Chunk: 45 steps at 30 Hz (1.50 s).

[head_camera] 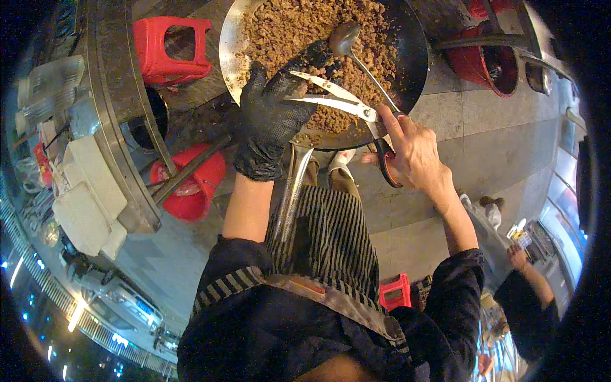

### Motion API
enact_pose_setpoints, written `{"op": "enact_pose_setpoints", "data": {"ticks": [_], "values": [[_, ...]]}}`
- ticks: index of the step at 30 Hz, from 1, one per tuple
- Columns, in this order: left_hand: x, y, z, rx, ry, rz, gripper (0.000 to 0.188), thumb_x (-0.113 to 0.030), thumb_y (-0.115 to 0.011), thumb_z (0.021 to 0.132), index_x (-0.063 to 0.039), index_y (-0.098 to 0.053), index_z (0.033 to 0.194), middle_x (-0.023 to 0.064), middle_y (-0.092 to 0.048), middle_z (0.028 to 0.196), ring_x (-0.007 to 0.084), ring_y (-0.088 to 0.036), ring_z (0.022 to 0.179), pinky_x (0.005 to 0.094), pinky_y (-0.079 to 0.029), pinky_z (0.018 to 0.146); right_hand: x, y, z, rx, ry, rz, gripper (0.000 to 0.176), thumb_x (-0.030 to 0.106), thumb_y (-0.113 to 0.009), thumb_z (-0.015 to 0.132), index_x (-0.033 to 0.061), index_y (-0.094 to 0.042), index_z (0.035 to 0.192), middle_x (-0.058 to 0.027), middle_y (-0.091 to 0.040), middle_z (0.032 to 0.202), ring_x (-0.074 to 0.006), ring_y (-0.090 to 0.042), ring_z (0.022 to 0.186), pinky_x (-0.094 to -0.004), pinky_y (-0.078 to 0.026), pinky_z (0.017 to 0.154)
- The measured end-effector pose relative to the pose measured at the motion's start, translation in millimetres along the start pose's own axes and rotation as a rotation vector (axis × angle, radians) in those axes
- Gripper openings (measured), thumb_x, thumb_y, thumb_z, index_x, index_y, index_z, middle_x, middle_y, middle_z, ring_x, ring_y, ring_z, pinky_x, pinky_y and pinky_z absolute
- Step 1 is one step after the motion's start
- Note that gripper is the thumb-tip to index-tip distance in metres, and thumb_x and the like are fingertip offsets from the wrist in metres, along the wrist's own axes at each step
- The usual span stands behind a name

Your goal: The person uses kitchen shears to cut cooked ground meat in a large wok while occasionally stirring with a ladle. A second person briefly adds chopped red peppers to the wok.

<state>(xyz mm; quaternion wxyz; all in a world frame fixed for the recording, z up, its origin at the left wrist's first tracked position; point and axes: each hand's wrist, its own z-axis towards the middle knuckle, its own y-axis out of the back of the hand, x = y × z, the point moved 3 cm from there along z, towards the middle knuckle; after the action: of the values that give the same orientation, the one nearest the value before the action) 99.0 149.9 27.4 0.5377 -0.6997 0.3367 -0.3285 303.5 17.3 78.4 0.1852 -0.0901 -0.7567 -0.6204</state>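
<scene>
A metal wok (417,62) with a long steel handle (292,191) is filled with brown crumbly food (286,24). My left hand (272,114), in a black glove, is over the wok's near left part; a small brownish piece shows at its fingers, though whether it is held I cannot tell. Bare, my right hand (413,150) grips the handles of a pair of scissors (351,102). Their blades are spread apart and point left, close to the gloved fingers. A metal ladle (344,39) rests on the food, its handle running down towards my right hand.
Red plastic stools (205,43) and red buckets (217,176) stand on the tiled floor. At the left, a metal-edged table (143,219) bears pale foam containers (83,210) and plastic bags. Another person's arm (534,277) reaches over a counter at the lower right.
</scene>
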Motion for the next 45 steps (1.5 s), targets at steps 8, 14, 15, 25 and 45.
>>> {"op": "enact_pose_setpoints", "data": {"ticks": [8, 14, 15, 25, 45], "values": [[4, -3, 2, -0.184, -0.039, -0.066, 0.075, -0.054, -0.036, 0.095, 0.006, -0.037, 0.139, 0.0226, -0.044, 0.14, 0.036, -0.046, 0.126, 0.0504, -0.042, 0.102, 4, -2, 1, 0.061, -0.03, 0.06, 0.088, 0.053, -0.073, 0.072, -0.0006, -0.042, 0.134, -0.0187, -0.06, 0.084, -0.0364, -0.062, 0.07, -0.0437, -0.051, 0.061], [9, -15, 4, -0.103, -0.037, -0.062, 0.081, -0.059, -0.034, 0.093, 0.007, -0.032, 0.141, 0.0221, -0.04, 0.143, 0.0365, -0.044, 0.127, 0.0493, -0.041, 0.102, 5, 0, -2, 0.037, 0.009, 0.0, 0.088, 0.052, -0.072, 0.072, -0.0014, -0.042, 0.134, -0.0169, -0.059, 0.081, -0.0335, -0.062, 0.067, -0.042, -0.051, 0.06], [8, -17, 3, -0.046, -0.029, -0.083, 0.083, -0.06, -0.034, 0.093, 0.007, -0.032, 0.142, 0.0219, -0.039, 0.144, 0.0364, -0.044, 0.128, 0.0489, -0.041, 0.102, 5, 2, -2, 0.003, 0.032, -0.011, 0.087, 0.051, -0.072, 0.072, -0.0018, -0.042, 0.134, -0.0165, -0.058, 0.081, -0.0328, -0.062, 0.067, -0.0417, -0.051, 0.059], [4, -14, -4, -0.424, -0.162, 0.291, 0.086, -0.062, -0.031, 0.092, 0.007, -0.028, 0.143, 0.0238, -0.029, 0.149, 0.0402, -0.034, 0.132, 0.0529, -0.035, 0.104, 4, 0, -2, -0.13, 0.125, -0.035, 0.085, 0.045, -0.074, 0.071, -0.0035, -0.043, 0.134, -0.0113, -0.053, 0.072, -0.0276, -0.058, 0.059, -0.0389, -0.048, 0.054], [-11, 35, 9, -0.421, -0.272, 1.996, 0.048, -0.01, -0.052, 0.089, -0.002, -0.046, 0.136, 0.0189, -0.057, 0.127, 0.0297, -0.06, 0.108, 0.0381, -0.051, 0.086, -5, -26, -23, -0.132, -0.053, 0.019, 0.071, 0.047, -0.065, 0.081, -0.0038, -0.048, 0.128, -0.0135, -0.059, 0.071, -0.0285, -0.062, 0.067, -0.0396, -0.052, 0.061]]}}
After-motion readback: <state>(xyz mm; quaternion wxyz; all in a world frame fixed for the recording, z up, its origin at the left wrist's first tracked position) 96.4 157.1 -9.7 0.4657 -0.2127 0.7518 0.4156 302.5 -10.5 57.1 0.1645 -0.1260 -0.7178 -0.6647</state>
